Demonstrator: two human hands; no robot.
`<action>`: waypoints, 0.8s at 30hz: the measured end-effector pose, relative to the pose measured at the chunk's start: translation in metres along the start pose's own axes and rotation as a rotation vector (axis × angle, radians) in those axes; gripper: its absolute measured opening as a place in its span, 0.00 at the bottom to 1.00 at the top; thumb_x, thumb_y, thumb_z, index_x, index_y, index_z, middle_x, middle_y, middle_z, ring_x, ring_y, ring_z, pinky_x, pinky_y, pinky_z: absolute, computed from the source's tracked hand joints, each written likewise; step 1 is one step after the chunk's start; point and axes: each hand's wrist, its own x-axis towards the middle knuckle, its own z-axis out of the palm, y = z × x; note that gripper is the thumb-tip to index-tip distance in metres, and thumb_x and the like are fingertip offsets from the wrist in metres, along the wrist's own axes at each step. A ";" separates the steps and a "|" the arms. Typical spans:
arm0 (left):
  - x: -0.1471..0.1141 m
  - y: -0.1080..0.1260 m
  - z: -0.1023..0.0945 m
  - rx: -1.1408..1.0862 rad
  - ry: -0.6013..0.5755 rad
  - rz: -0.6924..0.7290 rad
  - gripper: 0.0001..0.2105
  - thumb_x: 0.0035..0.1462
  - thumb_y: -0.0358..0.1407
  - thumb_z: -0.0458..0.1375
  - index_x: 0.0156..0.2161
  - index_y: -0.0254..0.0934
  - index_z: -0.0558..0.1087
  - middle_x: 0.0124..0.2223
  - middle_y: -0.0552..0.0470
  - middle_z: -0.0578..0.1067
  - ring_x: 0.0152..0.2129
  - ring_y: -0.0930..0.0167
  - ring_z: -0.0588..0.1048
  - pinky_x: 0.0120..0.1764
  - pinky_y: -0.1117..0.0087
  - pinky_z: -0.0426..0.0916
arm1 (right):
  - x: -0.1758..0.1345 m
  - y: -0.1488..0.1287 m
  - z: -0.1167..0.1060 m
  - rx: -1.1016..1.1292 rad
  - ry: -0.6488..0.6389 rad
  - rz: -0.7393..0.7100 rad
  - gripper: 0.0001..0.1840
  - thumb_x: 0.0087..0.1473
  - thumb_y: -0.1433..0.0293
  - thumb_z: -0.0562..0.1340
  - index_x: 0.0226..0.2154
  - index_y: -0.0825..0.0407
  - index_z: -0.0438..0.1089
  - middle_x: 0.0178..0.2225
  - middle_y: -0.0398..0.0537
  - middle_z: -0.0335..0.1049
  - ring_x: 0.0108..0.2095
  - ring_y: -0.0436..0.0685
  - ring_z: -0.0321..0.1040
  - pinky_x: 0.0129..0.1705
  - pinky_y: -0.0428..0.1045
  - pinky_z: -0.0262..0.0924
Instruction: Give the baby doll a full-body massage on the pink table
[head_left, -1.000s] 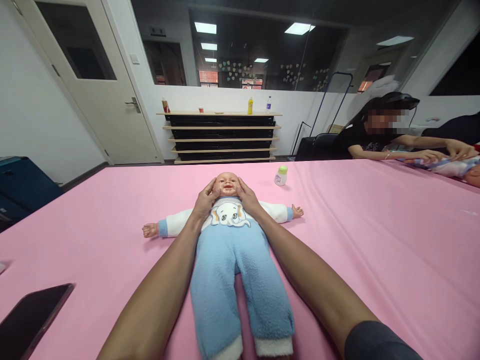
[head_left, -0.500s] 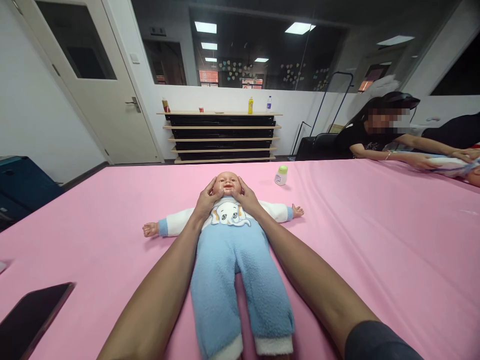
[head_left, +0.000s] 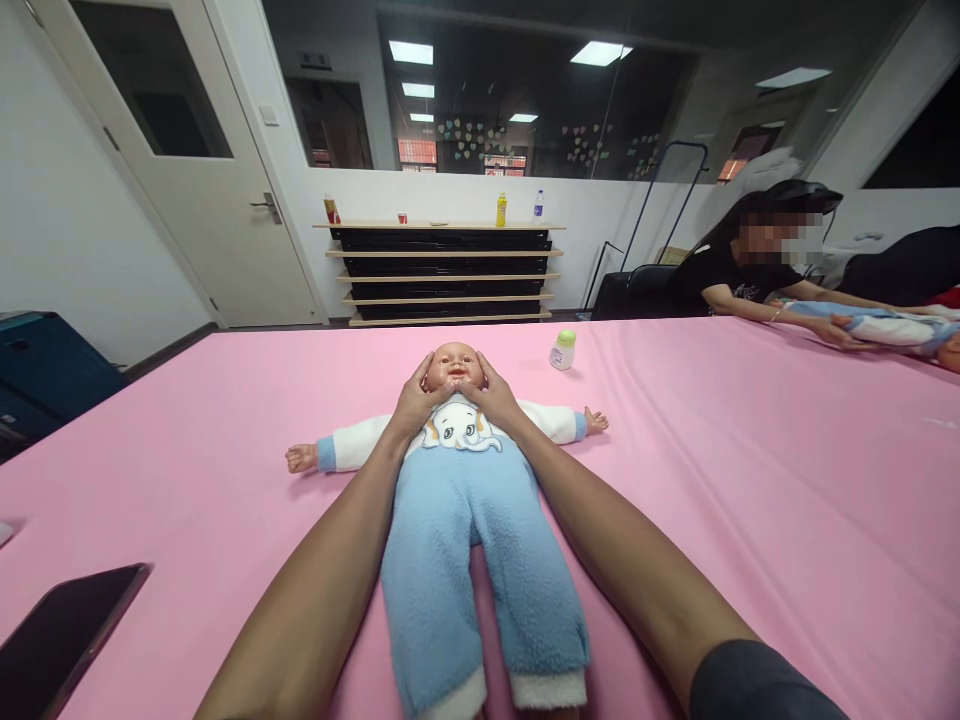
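Cupping the doll's head from either side, two bare hands show in the head view. The left hand [head_left: 415, 402] lays its fingers along one side of the head, its thumb at the chin; the right hand [head_left: 496, 398] mirrors it. Thumb and fingers stand apart on each, curved around the face rather than closed; the thumb tips are near each other below the mouth. The doll [head_left: 457, 500] lies on its back on the pink tabletop [head_left: 750, 430], between the forearms, arms stretched out sideways, in a white top with an elephant face and blue fleece trousers. Beyond its head, to the right, stands a small bottle [head_left: 562, 351] with a green cap. A dark phone [head_left: 64, 635] lies at the near left. At the far right, a co-worker [head_left: 731, 275] reaches toward another doll [head_left: 892, 328].
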 end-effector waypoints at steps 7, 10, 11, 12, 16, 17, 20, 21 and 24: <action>0.005 -0.004 -0.002 -0.045 0.065 -0.012 0.39 0.53 0.47 0.66 0.66 0.41 0.59 0.66 0.46 0.63 0.60 0.60 0.66 0.61 0.59 0.63 | 0.005 0.007 0.002 0.055 0.038 0.018 0.43 0.58 0.45 0.57 0.67 0.49 0.52 0.67 0.46 0.51 0.67 0.58 0.50 0.69 0.55 0.45; 0.004 -0.001 0.000 -0.122 0.110 -0.041 0.31 0.59 0.54 0.57 0.63 0.42 0.64 0.66 0.48 0.63 0.59 0.59 0.68 0.57 0.59 0.67 | 0.005 0.004 0.002 0.102 0.056 0.039 0.39 0.62 0.44 0.49 0.66 0.48 0.55 0.66 0.45 0.53 0.66 0.57 0.52 0.68 0.54 0.48; 0.004 0.000 0.000 -0.119 0.110 -0.038 0.31 0.59 0.55 0.56 0.63 0.42 0.65 0.66 0.48 0.64 0.59 0.59 0.68 0.57 0.59 0.68 | 0.004 0.002 0.002 0.095 0.047 0.042 0.40 0.60 0.43 0.52 0.66 0.48 0.55 0.66 0.46 0.54 0.66 0.57 0.53 0.67 0.54 0.50; 0.003 0.001 0.001 -0.096 0.102 -0.026 0.33 0.57 0.54 0.59 0.63 0.41 0.64 0.65 0.47 0.64 0.59 0.59 0.67 0.57 0.60 0.67 | 0.003 0.001 0.001 0.077 0.031 0.042 0.43 0.57 0.44 0.57 0.67 0.48 0.53 0.66 0.46 0.54 0.66 0.58 0.54 0.67 0.54 0.51; 0.001 0.004 0.002 0.047 0.054 0.006 0.46 0.46 0.44 0.71 0.68 0.37 0.56 0.65 0.44 0.64 0.59 0.58 0.67 0.58 0.63 0.66 | -0.001 -0.003 0.000 0.011 -0.005 0.026 0.56 0.46 0.48 0.70 0.69 0.49 0.47 0.67 0.48 0.51 0.66 0.62 0.53 0.66 0.56 0.51; 0.001 0.004 0.002 0.057 0.045 0.007 0.47 0.46 0.43 0.71 0.68 0.37 0.54 0.65 0.43 0.64 0.59 0.58 0.67 0.58 0.63 0.67 | -0.001 -0.002 0.000 0.009 -0.001 0.024 0.56 0.46 0.48 0.70 0.69 0.49 0.47 0.67 0.48 0.50 0.66 0.63 0.52 0.67 0.56 0.50; 0.001 0.002 0.000 0.041 0.026 0.012 0.46 0.49 0.44 0.69 0.69 0.37 0.53 0.65 0.43 0.64 0.59 0.58 0.67 0.58 0.61 0.66 | 0.001 0.001 0.001 0.008 0.004 0.025 0.55 0.47 0.48 0.69 0.69 0.49 0.47 0.67 0.48 0.50 0.66 0.63 0.51 0.67 0.56 0.50; 0.001 0.001 0.000 0.033 0.024 0.013 0.46 0.49 0.44 0.69 0.69 0.38 0.53 0.65 0.43 0.63 0.60 0.58 0.66 0.59 0.60 0.65 | 0.002 0.003 0.001 0.008 0.005 0.023 0.54 0.48 0.48 0.68 0.69 0.49 0.48 0.67 0.48 0.51 0.66 0.63 0.51 0.67 0.56 0.50; 0.003 -0.002 -0.002 0.021 0.033 0.017 0.44 0.49 0.45 0.69 0.68 0.39 0.55 0.66 0.44 0.62 0.61 0.59 0.65 0.61 0.60 0.62 | 0.005 0.009 0.002 0.014 0.019 0.015 0.51 0.50 0.47 0.66 0.68 0.48 0.49 0.68 0.46 0.50 0.67 0.61 0.50 0.68 0.56 0.48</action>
